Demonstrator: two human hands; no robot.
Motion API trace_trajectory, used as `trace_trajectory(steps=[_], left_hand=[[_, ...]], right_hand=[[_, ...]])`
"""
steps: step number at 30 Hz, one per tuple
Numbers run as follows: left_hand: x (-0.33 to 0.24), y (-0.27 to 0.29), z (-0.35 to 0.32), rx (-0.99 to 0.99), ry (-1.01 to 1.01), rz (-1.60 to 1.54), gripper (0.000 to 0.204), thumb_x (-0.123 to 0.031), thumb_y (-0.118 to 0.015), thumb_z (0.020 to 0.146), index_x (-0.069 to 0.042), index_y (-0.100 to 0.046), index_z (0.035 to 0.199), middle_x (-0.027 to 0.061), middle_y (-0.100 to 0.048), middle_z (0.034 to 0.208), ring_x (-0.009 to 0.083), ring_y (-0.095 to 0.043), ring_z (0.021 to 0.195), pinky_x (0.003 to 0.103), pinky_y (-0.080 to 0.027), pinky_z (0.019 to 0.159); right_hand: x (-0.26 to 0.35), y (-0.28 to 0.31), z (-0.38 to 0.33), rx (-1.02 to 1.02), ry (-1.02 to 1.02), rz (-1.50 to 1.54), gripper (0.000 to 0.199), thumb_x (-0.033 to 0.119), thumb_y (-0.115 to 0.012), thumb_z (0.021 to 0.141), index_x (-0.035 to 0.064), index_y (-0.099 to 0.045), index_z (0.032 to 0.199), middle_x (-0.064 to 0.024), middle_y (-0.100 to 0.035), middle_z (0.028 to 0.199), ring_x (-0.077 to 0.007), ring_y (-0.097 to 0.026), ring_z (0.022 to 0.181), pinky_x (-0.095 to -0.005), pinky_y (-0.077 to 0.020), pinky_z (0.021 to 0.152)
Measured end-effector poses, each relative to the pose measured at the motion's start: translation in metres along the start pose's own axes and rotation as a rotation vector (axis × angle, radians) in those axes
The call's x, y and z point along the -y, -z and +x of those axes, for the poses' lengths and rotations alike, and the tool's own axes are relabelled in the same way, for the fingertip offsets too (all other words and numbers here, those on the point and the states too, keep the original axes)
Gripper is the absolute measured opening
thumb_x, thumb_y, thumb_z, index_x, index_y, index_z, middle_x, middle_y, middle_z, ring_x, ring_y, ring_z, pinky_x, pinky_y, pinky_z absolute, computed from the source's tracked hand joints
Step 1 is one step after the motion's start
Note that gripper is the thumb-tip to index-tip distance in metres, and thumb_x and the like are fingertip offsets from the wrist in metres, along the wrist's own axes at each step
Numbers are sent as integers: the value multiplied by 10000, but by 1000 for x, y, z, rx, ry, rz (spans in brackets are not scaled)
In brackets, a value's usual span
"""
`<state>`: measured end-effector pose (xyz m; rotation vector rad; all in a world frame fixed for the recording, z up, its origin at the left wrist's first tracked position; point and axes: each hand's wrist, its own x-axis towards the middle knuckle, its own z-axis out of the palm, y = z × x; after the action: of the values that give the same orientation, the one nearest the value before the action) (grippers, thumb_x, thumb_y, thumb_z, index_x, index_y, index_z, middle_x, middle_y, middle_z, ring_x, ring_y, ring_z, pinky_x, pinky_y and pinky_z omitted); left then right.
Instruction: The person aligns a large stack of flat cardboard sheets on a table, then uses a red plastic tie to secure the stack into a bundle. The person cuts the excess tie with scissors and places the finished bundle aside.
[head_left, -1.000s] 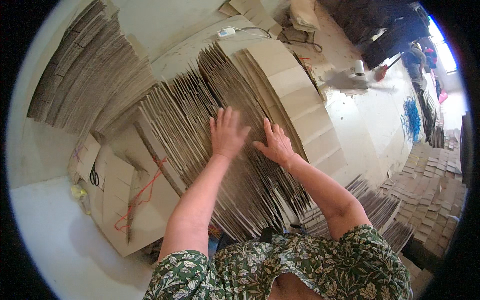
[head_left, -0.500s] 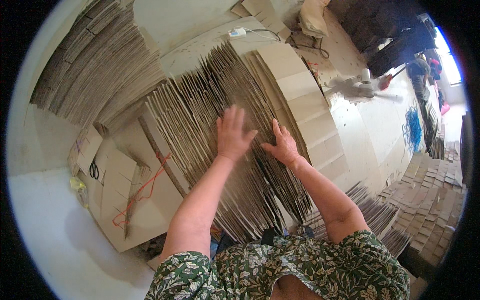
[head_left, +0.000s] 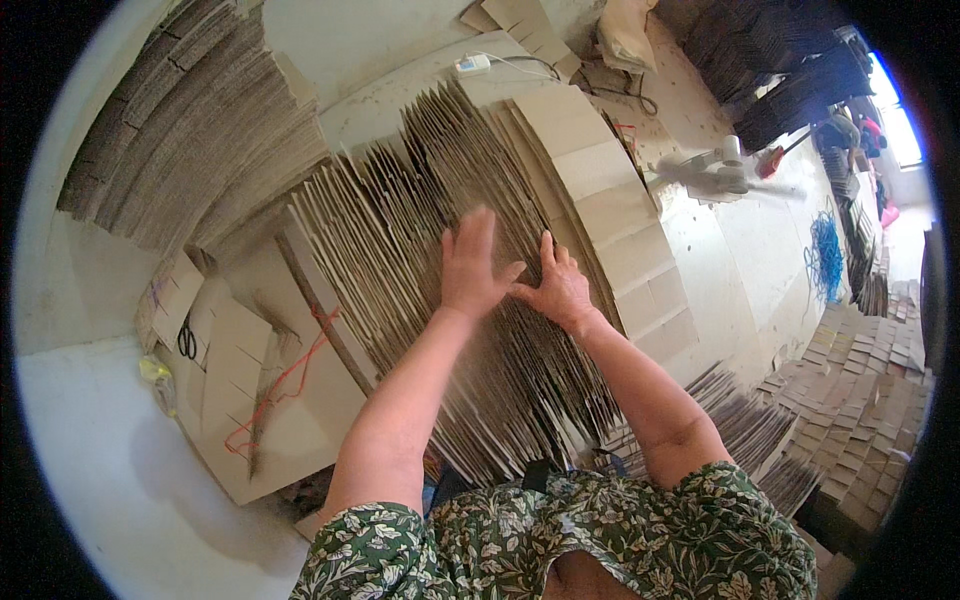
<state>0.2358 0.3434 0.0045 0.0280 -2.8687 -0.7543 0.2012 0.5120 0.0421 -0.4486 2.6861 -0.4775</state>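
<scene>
A broad row of flat cardboard pieces [head_left: 400,260] stands on edge in front of me, their thin brown edges facing up. My left hand [head_left: 470,268] is over the middle of the row, smeared a little by motion, with its fingers stretched out and nothing held. Just right of it, my right hand [head_left: 560,290] lies on the cardboard edges, thumb out to the left and fingers extended. The two thumbs almost meet; whether they touch I cannot tell. Larger slotted cardboard sheets [head_left: 600,200] lean along the row's right side.
At the upper left rises a tall cardboard stack [head_left: 190,120]. Scissors [head_left: 187,341] and red string [head_left: 290,378] lie on sheets at the left. A white charger [head_left: 473,65] sits beyond the row. Blue string [head_left: 825,257] and more cardboard piles [head_left: 850,390] are at the right.
My hands have come slightly closer together, the right one shifting left and the left one a little right. A dark gap between the cardboard pieces near me has narrowed.
</scene>
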Motion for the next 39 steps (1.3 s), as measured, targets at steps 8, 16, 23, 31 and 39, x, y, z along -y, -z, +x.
trace_trajectory(steps=[8,16,23,31,39], left_hand=[[-2,6,0,-14,18,-3,900,-573,-570,852,-106,-176,1513,126,-193,1570,334,-200,1439,551,-137,1146],[-3,2,1,-44,24,-35,881,-565,-579,842,-84,-234,1495,139,-216,1564,344,-226,1429,555,-144,1141],[-4,-1,4,-3,36,-1,881,-577,-565,846,-81,-234,1494,146,-240,1553,347,-249,1420,556,-152,1138],[1,-3,2,70,55,63,858,-611,-466,906,-115,-136,1524,114,-200,1569,311,-216,1435,526,-118,1157],[-1,1,1,59,58,77,872,-611,-497,878,-75,-199,1499,145,-268,1537,320,-247,1421,524,-118,1154]], right_hand=[[-3,10,6,22,-80,10,1198,569,-779,647,-14,-146,1481,-267,-424,1330,-427,-486,1187,-478,-461,950],[10,16,6,81,-180,-94,1148,520,-751,687,-8,-120,1488,-282,-332,1423,-429,-407,1282,-554,-411,987],[17,19,11,96,-222,-26,1132,489,-750,686,-25,-128,1479,-280,-376,1379,-419,-423,1259,-540,-409,991],[8,24,16,92,-201,11,1160,341,-795,621,-42,-111,1475,-301,-425,1286,-438,-443,1215,-474,-438,989],[-7,34,40,59,-181,-53,1084,307,-794,625,-25,-174,1449,-300,-450,1247,-447,-463,1184,-486,-443,973]])
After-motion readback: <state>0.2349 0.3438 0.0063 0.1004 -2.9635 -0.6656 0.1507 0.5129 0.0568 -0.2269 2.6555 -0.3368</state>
